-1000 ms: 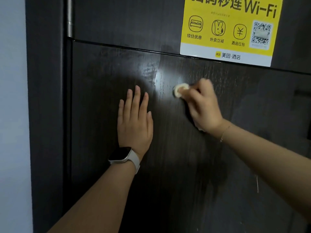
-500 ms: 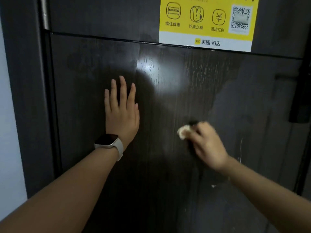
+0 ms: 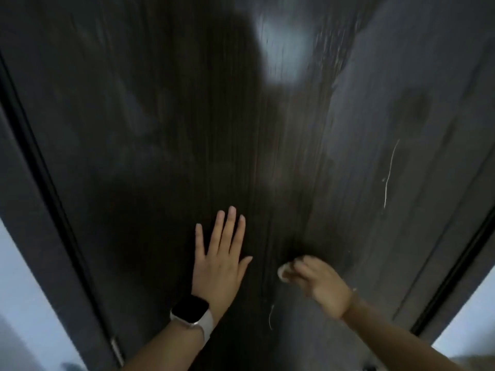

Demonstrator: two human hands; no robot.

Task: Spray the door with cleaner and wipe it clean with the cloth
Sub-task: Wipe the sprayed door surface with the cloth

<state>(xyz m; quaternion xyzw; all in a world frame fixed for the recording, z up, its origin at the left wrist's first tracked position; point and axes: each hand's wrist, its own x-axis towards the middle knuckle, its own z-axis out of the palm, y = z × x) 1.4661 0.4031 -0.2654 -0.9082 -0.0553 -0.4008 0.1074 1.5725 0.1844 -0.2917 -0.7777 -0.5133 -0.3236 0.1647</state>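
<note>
The dark wood-grain door [image 3: 160,129] fills the view. The left hand [image 3: 221,259] lies flat on it, fingers straight and spread, a smartwatch [image 3: 190,310] on its wrist. Just right, the blurred right hand [image 3: 320,283] grips a small pale cloth [image 3: 284,272] against the door.

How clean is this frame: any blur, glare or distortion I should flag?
Head view: motion blur smears the right hand and its cloth; the left hand is sharper; a bright glare on the door; wide-angle lens splays its edges.
</note>
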